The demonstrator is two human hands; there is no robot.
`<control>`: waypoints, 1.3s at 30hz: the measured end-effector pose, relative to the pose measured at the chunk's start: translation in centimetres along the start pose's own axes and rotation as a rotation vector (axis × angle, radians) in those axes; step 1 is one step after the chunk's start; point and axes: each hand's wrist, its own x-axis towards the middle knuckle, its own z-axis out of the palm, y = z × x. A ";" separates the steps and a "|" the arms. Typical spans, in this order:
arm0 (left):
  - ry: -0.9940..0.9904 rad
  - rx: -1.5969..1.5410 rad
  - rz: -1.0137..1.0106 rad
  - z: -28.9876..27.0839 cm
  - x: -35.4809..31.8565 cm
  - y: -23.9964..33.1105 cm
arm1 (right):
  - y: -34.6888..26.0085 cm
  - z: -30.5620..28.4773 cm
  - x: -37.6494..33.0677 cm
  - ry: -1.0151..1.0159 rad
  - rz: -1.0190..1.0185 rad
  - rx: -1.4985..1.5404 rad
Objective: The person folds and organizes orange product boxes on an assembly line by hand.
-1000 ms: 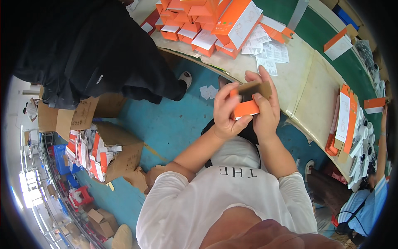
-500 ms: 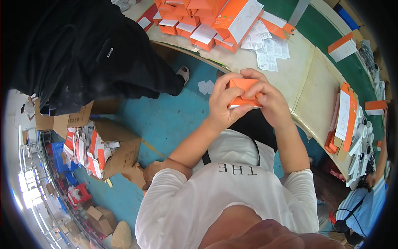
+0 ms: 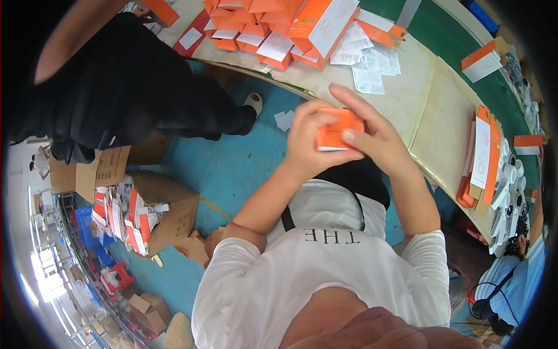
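Note:
A small orange carton [image 3: 332,135] with a white lower edge is held up in front of my body, beside the table edge. My left hand [image 3: 306,138] is wrapped round its left side, fingers over the top and thumb along the bottom edge. The flap end of the carton faces me and looks closed. My right hand [image 3: 381,136] is at the carton's right side with its thumb touching that end. Its fingers are stretched out past the carton's top, apart from it.
Stacked orange cartons [image 3: 317,26] and printed leaflets [image 3: 367,61] lie on the pale table [image 3: 407,96]. Flat cartons [image 3: 481,157] and white devices [image 3: 510,192] sit at right. A co-worker in black [image 3: 145,87] stands at left near an open cardboard box [image 3: 174,212] of cartons.
My right fingers have come off the carton's flap and straightened; the flap now looks flatter. The co-worker's arm has come into view at upper left with an orange carton.

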 end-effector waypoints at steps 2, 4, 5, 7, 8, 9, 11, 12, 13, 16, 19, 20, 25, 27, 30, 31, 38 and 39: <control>0.156 -0.066 -0.173 -1.3 0.0 -1.3 | -4.4 0.5 -1.6 -0.098 -0.206 -0.226; 0.452 -0.477 -0.481 -2.1 -0.1 -2.7 | -6.3 -0.7 -3.8 -0.583 -0.454 -0.182; 0.432 -0.472 -0.666 -3.2 -0.1 -3.6 | -7.2 0.3 -3.3 -1.000 -0.558 0.042; 0.441 -0.687 -0.857 -4.3 -0.6 -4.3 | -7.5 0.5 -2.2 -1.118 -0.411 0.361; 0.446 -0.846 -0.914 -4.3 -1.3 -5.1 | -6.1 -0.8 -0.6 -1.002 -0.573 0.398; 0.457 -0.915 -1.022 -4.1 -1.5 -5.2 | -3.9 -2.0 -0.6 -0.671 -0.442 0.417; 0.496 -1.082 -1.113 -4.2 -3.9 -6.3 | -1.6 -4.8 2.1 -0.133 0.083 -0.241; 0.487 -1.163 -1.168 -3.8 -4.6 -6.4 | 2.3 -6.6 3.5 0.141 -0.040 -0.530; 0.476 -1.192 -1.230 -3.2 -4.9 -6.4 | 5.7 -9.2 4.7 0.366 -0.063 -0.800; 0.487 -1.326 -1.364 -1.9 -7.7 -8.0 | 11.6 -14.7 6.5 0.718 -0.071 -1.510; 0.515 -1.388 -1.386 -1.0 -9.0 -8.9 | 11.8 -16.5 6.4 0.649 0.095 -1.497; 0.538 -1.394 -1.400 -0.8 -9.1 -9.0 | 11.9 -16.4 6.3 0.645 0.092 -1.498; 0.624 -1.462 -1.372 0.4 -7.3 -8.2 | 10.0 -16.8 5.4 0.855 -0.099 -1.553; 0.754 -1.447 -1.470 0.4 -6.6 -7.8 | 6.9 -16.1 4.4 0.894 -0.459 -1.240; 0.915 -1.413 -1.544 0.7 -7.6 -8.6 | 2.5 -9.4 1.6 0.678 -0.648 -0.870; 0.929 -1.410 -1.544 0.9 -8.4 -9.2 | 1.4 -7.6 0.9 0.501 -0.805 -1.011; 0.737 -1.316 -1.496 1.6 -6.7 -6.8 | 1.2 -1.3 0.2 -0.101 -0.756 -1.172; 0.727 -1.324 -1.487 1.6 -6.3 -6.3 | 1.6 -0.7 -0.1 -0.135 -0.725 -1.127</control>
